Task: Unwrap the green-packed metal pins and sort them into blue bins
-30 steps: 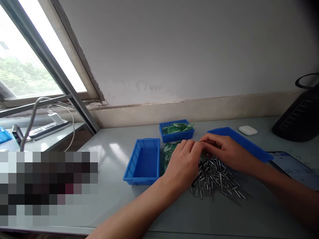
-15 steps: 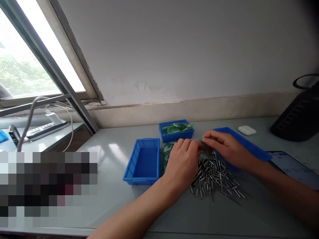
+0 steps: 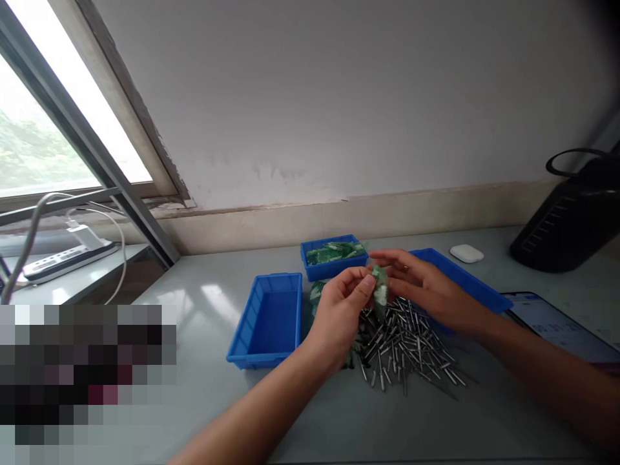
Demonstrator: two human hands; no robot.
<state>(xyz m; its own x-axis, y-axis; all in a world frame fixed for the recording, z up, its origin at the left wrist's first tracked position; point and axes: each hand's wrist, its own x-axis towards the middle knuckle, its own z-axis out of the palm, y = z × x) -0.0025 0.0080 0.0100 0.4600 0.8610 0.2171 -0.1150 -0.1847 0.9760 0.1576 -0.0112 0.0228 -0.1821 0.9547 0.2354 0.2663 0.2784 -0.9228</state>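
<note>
- We have a flat grey table across the lower frame.
- Right of centre lies our heap of slender silver metal rods.
- Our right hand, right of centre, has parted fingers.
- Our left hand, mid-frame, pinches a small translucent green plastic packet, just right of centre.

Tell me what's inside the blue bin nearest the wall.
Green plastic packets lie in that blue bin, a bit poking past its right edge. They cover its floor, so anything underneath cannot be seen.
</note>
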